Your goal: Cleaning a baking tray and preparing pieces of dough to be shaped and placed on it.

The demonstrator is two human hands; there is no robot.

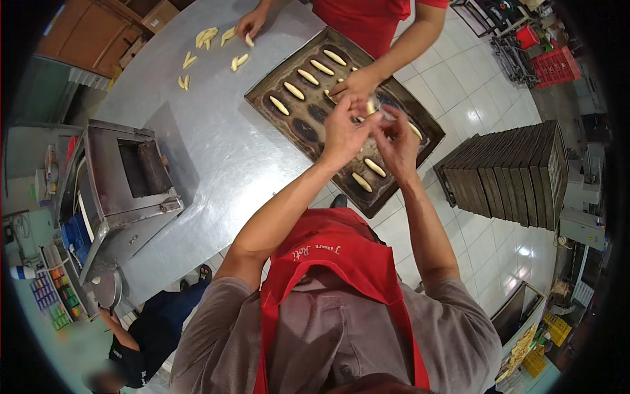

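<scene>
Over the dark metal baking tray [294, 141], my two hands meet with their fingertips close together. My left hand [348, 131] is closed, fingers curled in a pinch; what it grips is hidden. My right hand [398, 141] has bent fingers smeared by motion. A pale dough piece [371, 106] shows between the hands, partly covered; I cannot tell whether it is held. Slim spindle-shaped dough pieces lie on the tray, including a near one [361, 182] and a left one [279, 106]. A co-worker's hand [357, 84] reaches onto the tray just beyond my left hand.
Small dough pieces [207, 37] lie in groups on the metal table [216, 118], where the co-worker's other hand [251, 25] touches one. A metal machine [134, 171] stands at left. Stacked trays [508, 174] rise at right. Another person [157, 325] is at lower left.
</scene>
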